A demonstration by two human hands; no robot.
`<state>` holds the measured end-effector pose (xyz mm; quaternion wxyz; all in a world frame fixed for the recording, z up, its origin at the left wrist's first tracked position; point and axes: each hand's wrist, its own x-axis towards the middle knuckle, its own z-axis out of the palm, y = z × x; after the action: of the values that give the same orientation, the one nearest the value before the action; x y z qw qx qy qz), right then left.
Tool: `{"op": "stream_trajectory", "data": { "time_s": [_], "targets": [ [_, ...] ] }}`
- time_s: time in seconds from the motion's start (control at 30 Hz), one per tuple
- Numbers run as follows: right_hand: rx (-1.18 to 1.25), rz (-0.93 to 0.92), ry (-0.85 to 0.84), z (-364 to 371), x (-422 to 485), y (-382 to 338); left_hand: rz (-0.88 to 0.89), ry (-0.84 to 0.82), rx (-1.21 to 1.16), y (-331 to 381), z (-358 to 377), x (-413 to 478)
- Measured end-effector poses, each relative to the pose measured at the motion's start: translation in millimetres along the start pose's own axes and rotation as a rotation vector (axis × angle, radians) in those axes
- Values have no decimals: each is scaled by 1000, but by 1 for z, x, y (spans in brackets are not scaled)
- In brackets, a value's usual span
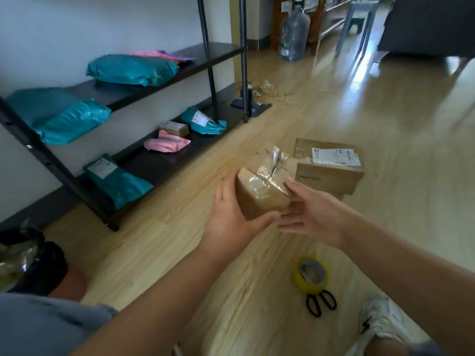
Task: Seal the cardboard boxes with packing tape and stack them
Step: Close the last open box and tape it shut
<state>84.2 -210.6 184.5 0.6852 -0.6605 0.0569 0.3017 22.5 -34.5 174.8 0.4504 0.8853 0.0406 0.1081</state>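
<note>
- The small cardboard box (262, 194) is held up off the floor (385, 140) near the middle of the view, tilted, with one corner toward the camera. Wrinkled clear tape crosses its top.
- The left hand (231, 217) grasps this box from its 9 o'clock side. The palm lies against the left face and the thumb curls along the lower near edge.
- The right hand (311, 211) is released, with straight, spread fingers. It meets the box from the 3 o'clock side, and the thumb lies on the upper right edge.
- A labelled cardboard box (331, 173) sits at about 2 o'clock of the held box, just beside it. It has a white shipping label on top. It seems to rest on something brown beneath, but I cannot tell what.
- A roll of yellow packing tape (312, 274) lies on the floor at 5 o'clock of the hands.
- Black-handled scissors (321, 301) touch the near side of the tape roll.
- A black shelving rack (64, 176) stands along the wall from 9 to 11 o'clock. It carries teal mailer bags (131, 69), pink mailer bags (167, 145) and a little brown parcel (174, 128).
- A white shoe (383, 322) shows at 5 o'clock, near the frame's lower edge.
- A large clear water bottle (294, 34) stands far off at 12 o'clock.
</note>
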Motion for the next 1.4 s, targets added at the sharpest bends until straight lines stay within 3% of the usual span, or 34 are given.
{"op": "stream_trajectory", "data": {
  "time_s": [0.07,0.17,0.37,0.57,0.7,0.83,1.0,1.17,1.4],
  "targets": [
    [28,-44,2,-3,-1,1,-112,-51,-195,4,-3,1],
    [-131,-150,-43,-3,-4,-3,-259,-59,-386,7,-9,8],
    [-387,-289,-46,14,-10,2,-408,-50,-438,-5,-8,15],
    [-395,-282,1,12,-9,9,-438,-58,-301,-12,1,15],
    [-413,-289,-41,11,-7,15,-483,-5,-378,-14,-5,22],
    [-424,-254,-30,11,-2,24,-451,-43,-353,-22,-1,23],
    [-466,-147,13,8,12,44,-561,-96,-278,-44,10,26],
    [-453,1,24,11,39,93,-606,-77,-101,-91,44,17],
    [-413,169,49,16,75,165,-697,-189,101,-146,89,-5]
  ]
}}
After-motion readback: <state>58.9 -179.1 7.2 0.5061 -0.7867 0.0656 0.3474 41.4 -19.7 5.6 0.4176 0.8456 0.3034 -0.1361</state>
